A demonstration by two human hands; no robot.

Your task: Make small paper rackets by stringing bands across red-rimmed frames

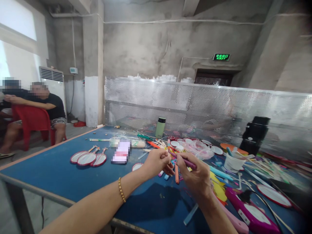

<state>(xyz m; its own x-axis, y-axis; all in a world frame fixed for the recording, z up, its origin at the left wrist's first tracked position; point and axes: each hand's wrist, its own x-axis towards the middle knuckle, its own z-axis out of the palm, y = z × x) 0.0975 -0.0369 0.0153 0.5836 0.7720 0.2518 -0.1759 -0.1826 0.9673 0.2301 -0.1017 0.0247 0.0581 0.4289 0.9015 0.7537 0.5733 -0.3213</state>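
Observation:
Over the blue table my two hands meet at the centre. My right hand is closed round a purple pen that points left. My left hand, with a gold bracelet on its wrist, pinches the pen's left end with curled fingers. Under the hands lie several coloured pens and markers, among them an orange one.
Three small round fans with red rims lie left of the hands. A green bottle, a white cup, a black device and a purple case stand around. A perforated metal screen backs the table. Two people sit at far left near a red chair.

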